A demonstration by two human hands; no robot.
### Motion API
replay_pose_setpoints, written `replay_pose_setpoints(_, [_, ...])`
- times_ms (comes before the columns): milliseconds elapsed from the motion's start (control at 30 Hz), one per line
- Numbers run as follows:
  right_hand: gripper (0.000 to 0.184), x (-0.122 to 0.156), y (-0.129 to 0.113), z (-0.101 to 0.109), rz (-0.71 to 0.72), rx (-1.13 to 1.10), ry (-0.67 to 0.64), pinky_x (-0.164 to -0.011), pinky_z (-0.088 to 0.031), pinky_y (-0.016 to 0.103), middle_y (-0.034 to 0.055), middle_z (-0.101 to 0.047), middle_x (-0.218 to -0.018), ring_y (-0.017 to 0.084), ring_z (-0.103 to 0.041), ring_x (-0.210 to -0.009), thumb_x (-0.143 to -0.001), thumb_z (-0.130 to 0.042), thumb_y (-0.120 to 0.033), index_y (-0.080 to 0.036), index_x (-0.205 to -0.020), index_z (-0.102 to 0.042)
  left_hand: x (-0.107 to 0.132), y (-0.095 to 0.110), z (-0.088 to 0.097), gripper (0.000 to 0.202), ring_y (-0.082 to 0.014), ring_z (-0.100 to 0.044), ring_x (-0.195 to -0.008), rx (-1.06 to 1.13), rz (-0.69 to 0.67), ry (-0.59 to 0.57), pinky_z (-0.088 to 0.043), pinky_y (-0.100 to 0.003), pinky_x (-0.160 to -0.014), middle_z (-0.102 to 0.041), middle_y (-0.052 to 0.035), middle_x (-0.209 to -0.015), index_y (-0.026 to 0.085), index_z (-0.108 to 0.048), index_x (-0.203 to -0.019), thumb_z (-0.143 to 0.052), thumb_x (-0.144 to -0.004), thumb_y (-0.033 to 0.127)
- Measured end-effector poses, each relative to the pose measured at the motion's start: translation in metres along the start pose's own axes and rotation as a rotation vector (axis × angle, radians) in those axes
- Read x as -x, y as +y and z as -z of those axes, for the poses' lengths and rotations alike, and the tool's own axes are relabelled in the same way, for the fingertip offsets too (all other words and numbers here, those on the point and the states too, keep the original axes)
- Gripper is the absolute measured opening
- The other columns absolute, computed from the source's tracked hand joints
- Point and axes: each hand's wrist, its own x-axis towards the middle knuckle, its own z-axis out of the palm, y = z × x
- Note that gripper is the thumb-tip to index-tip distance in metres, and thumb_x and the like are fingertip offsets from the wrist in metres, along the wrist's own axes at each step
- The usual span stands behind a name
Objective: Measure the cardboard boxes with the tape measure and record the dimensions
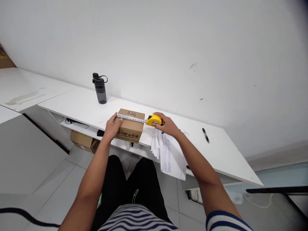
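A small cardboard box (pixel 131 126) with handwriting on top sits at the front edge of the white desk (pixel 216 150). A metal tape (pixel 132 118) is stretched across its top. My left hand (pixel 112 126) grips the box's left end and pins the tape's tip there with the thumb. My right hand (pixel 166 124) is closed around the yellow tape measure case (pixel 153 120) just right of the box.
A dark water bottle (pixel 99 88) stands behind the box near the wall. A black pen (pixel 205 135) lies to the right. White papers (pixel 169 154) hang over the desk's front edge. Another cardboard box (pixel 84 141) sits on the floor under the desk.
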Motion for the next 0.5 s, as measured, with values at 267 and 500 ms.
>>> replay_pose_setpoints(267, [0.06,-0.029,-0.017,-0.03,0.042,-0.191,0.008,-0.083,-0.052,0.039,0.0071,-0.063,-0.125,0.023,-0.064,-0.096,-0.081,-0.063,-0.049,-0.026,-0.135,-0.05,-0.002,-0.001,0.0,0.068,-0.027,-0.05,-0.132,0.006,0.02,0.003,-0.036,-0.037,-0.114,-0.053,-0.0099,-0.145,0.016,-0.052,-0.141,-0.066,-0.08,0.042])
replay_pose_setpoints(500, [0.059,-0.073,-0.063,-0.068,0.195,-0.075,-0.082,-0.094,-0.046,0.042,0.0087,-0.062,-0.13,0.027,-0.061,-0.107,-0.084,-0.061,-0.045,-0.023,-0.136,-0.049,0.022,0.003,-0.032,0.08,-0.0297,-0.033,-0.144,-0.072,0.03,0.074,-0.028,-0.041,-0.119,-0.035,-0.0148,-0.157,0.016,-0.031,-0.152,-0.063,-0.083,0.043])
